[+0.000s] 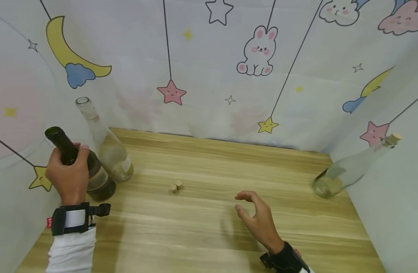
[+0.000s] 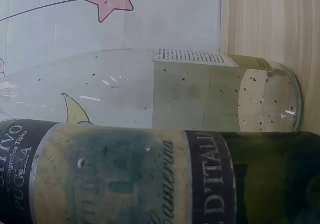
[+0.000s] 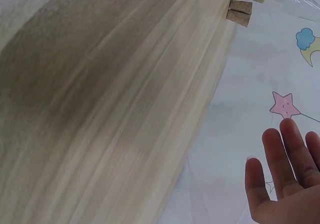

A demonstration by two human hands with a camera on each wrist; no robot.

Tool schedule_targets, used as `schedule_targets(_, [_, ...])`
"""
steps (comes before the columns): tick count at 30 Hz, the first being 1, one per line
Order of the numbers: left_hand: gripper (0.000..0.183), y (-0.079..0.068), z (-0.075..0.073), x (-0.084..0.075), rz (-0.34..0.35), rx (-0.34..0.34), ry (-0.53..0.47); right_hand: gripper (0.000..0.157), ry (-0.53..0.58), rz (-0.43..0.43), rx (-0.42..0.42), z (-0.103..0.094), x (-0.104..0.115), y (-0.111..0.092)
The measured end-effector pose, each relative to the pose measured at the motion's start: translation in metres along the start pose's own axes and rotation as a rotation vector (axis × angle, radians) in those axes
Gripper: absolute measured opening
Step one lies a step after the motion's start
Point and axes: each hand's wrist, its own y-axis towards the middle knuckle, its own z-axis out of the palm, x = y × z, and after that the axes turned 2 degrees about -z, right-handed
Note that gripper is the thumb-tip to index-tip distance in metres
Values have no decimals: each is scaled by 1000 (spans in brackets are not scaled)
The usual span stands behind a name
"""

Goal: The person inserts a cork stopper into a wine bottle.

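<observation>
At the table (image 1: 195, 235), the left hand (image 1: 69, 176) grips a green bottle (image 1: 99, 180), perhaps for steadiness; the right hand (image 1: 261, 223) gapes, empty.

The wooden tabletop (image 1: 195, 231) bears three bottles in all: one green bottle (image 1: 100, 180) and two clear bottles (image 1: 348, 168). Corks number three: two loose corks (image 1: 174, 188), plus one cork (image 1: 396, 137) in a bottle's mouth. There are two hands, one left hand (image 1: 69, 172) and one right hand (image 1: 260, 223), and two black wristbands (image 1: 58, 220), one per wrist. The printed backdrop (image 1: 133, 38) shows one rabbit (image 1: 260, 57), two yellow moons (image 1: 57, 40), two pink smiling stars (image 1: 171, 93), two yellow smiling stars (image 1: 268, 125) and, at upper right, two smiling clouds (image 1: 403, 21).
</observation>
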Motion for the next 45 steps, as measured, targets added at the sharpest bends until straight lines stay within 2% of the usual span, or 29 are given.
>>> schedule_targets(5, [21,-6,-1,-10,14,-44,-2,35,16,-26,-15,1,1,1])
schedule_targets(10, [19,-16,-6,-28,27,-26,-4,35,10,-18,-1,0,2,2])
schedule_targets(14, [15,-26,-12,-39,114,7,7,34,10,2,21,-2,2,3])
schedule_targets(18, [13,-43,-16,-49,206,62,20,35,21,-5,17,-4,3,4])
schedule_targets(22, [17,-68,-11,-62,253,179,18,39,15,-29,-9,-5,4,6])
schedule_targets(28, [16,-109,5,-77,295,420,-5,39,31,-20,-26,-6,24,9])
schedule_targets(33, [16,-139,17,-86,406,615,-28,36,32,-18,-16,-11,42,11])
schedule_targets(37, [18,-167,31,-89,464,771,-86,36,38,-23,-15,-11,43,11])
schedule_targets(40, [19,-189,41,-89,463,877,-120,35,49,-22,-6,-10,43,11])
schedule_targets(45, [19,-222,47,-86,480,994,-188,33,59,-8,7,-8,43,10])
